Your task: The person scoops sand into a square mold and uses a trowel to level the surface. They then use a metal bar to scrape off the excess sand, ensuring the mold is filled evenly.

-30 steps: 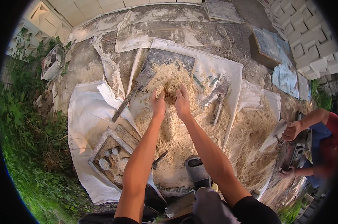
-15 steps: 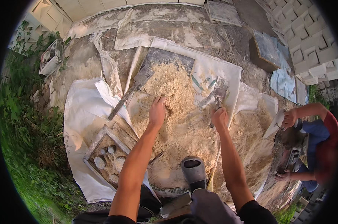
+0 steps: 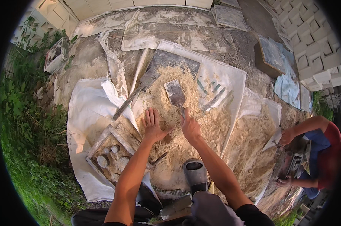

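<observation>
My right hand (image 3: 191, 129) grips the handle of a trowel (image 3: 174, 92). Its flat, dusty metal blade points away from me over a heap of pale, crumbly sand (image 3: 166, 77). On the near left side of the heap, my left hand (image 3: 154, 127) lies with fingers spread, palm down, holding nothing. The heap partly covers a dark board (image 3: 178, 60) laid on a white woven sack (image 3: 227, 77). Left of the heap rests a dark long-handled tool with a flat end (image 3: 132, 98).
A wooden frame (image 3: 109, 132) with several round containers (image 3: 102, 161) lies at the left. Between my arms is a dark boot (image 3: 195, 175). At the right, a co-worker's hand (image 3: 288, 136) holds a trowel (image 3: 273, 142) near a rectangular mould (image 3: 292, 165). Green plants (image 3: 23, 143) border the left.
My right hand has brought the trowel leftward from the sack to over the sand heap. My left hand has drawn back slightly toward me and spread its fingers.
</observation>
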Demonstrator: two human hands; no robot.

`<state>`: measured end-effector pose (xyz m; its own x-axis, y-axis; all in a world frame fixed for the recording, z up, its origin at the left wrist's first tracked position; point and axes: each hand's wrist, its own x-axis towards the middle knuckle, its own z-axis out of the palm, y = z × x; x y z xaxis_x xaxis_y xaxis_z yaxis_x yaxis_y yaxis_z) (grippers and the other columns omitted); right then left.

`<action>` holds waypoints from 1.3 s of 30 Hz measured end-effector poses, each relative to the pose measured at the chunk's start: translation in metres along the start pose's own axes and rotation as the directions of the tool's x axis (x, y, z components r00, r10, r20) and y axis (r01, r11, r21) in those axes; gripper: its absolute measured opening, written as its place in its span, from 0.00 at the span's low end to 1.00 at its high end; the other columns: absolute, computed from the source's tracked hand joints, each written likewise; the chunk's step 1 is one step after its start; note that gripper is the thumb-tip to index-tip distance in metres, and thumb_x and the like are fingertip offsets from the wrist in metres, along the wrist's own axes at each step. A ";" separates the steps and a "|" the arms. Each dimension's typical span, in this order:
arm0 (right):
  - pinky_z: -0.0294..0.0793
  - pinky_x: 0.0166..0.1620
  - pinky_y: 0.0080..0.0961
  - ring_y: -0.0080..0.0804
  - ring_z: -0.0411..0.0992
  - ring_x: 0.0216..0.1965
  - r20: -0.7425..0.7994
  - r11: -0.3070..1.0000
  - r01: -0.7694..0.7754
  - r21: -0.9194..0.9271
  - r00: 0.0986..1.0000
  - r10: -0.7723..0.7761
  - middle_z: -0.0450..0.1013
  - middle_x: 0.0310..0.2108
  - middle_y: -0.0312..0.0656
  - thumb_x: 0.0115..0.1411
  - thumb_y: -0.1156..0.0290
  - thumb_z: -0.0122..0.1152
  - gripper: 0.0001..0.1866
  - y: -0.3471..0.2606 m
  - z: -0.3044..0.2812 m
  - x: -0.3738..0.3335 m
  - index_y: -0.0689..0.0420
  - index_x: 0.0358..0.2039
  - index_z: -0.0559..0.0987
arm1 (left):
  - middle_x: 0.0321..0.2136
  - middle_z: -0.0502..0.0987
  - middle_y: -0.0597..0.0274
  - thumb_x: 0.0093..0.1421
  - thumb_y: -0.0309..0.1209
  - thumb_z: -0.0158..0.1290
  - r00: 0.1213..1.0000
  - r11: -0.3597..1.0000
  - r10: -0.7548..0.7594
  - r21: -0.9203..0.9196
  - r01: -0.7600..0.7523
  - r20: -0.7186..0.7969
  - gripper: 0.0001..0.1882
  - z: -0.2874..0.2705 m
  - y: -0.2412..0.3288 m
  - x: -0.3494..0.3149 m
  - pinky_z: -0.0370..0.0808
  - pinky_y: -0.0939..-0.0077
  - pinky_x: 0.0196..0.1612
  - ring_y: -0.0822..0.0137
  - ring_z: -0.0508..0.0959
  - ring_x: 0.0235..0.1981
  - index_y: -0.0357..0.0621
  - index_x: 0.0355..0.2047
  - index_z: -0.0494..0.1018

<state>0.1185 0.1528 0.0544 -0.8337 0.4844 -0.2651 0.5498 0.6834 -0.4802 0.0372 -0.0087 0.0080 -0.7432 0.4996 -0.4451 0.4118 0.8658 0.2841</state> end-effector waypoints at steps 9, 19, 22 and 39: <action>0.71 0.21 0.43 0.59 0.71 0.21 -0.150 0.960 0.125 0.252 0.985 -0.089 0.70 0.18 0.61 0.61 0.60 0.48 0.16 0.028 -0.042 -0.002 0.61 0.41 0.65 | 0.62 0.17 0.46 0.33 0.73 0.52 0.977 0.988 -0.118 0.118 0.098 0.179 0.73 -0.002 0.000 -0.005 0.18 0.45 0.58 0.48 0.14 0.61 0.39 0.62 0.23; 0.71 0.23 0.48 0.60 0.72 0.21 0.092 1.000 0.005 0.001 0.996 -0.005 0.70 0.17 0.61 0.62 0.58 0.45 0.15 0.020 0.002 -0.033 0.58 0.39 0.61 | 0.63 0.19 0.49 0.32 0.74 0.52 0.980 0.989 -0.102 0.120 0.082 0.172 0.74 -0.004 -0.005 -0.011 0.18 0.47 0.59 0.50 0.16 0.62 0.40 0.62 0.24; 0.71 0.24 0.49 0.61 0.71 0.22 -0.018 0.991 0.107 0.077 0.994 -0.106 0.70 0.18 0.62 0.62 0.58 0.45 0.16 0.027 -0.022 -0.021 0.59 0.39 0.61 | 0.63 0.19 0.50 0.32 0.73 0.52 0.979 0.988 -0.117 0.120 0.097 0.170 0.73 -0.003 -0.004 -0.008 0.18 0.47 0.59 0.50 0.16 0.62 0.41 0.63 0.24; 0.70 0.31 0.51 0.66 0.70 0.28 -0.175 0.981 -0.019 0.195 0.983 0.053 0.70 0.24 0.68 0.62 0.57 0.44 0.21 0.014 -0.046 0.084 0.66 0.38 0.64 | 0.63 0.19 0.52 0.32 0.73 0.53 0.980 0.993 -0.101 0.085 0.087 0.173 0.73 -0.005 -0.007 -0.010 0.20 0.45 0.59 0.51 0.16 0.62 0.43 0.63 0.25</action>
<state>0.0586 0.2277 0.0640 -0.7813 0.6083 -0.1398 0.5446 0.5548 -0.6290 0.0390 -0.0199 0.0151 -0.6782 0.4070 -0.6118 0.3890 0.9052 0.1710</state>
